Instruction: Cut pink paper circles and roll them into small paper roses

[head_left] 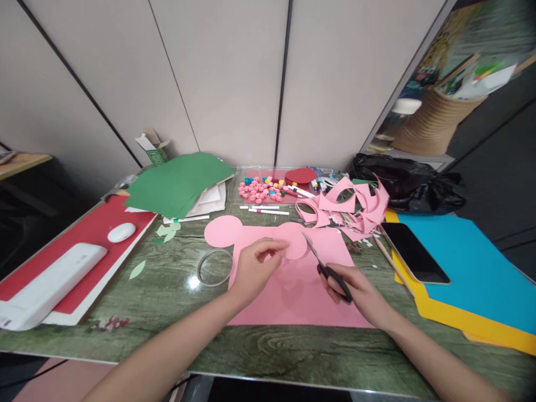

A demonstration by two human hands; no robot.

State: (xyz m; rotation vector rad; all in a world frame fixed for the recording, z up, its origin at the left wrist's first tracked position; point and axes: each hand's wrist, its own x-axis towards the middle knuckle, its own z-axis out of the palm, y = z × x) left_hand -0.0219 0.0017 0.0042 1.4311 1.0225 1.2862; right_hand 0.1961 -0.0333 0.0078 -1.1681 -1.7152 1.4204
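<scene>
My left hand (262, 265) pinches the lower left edge of a pink paper circle (293, 240), held over a large pink paper sheet (288, 304). In my right hand (355, 287) is a pair of scissors (333, 276) with black handles, gripped by the finger loops. The blades point up and left, their tips close to the circle's right edge. A second pink paper circle (224, 230) lies at the sheet's upper left corner. Left of my left hand, a grey ring (215, 268), perhaps a tape roll, lies on the table.
Pink paper offcuts (347, 204) pile up behind the sheet, beside a clear tray (247, 187) of small pink pieces and pens. Green sheets (180, 181) lie back left. A phone (414, 251) rests on blue paper (473, 273) at right; a white device (54, 285) sits on red paper (104, 245) at left.
</scene>
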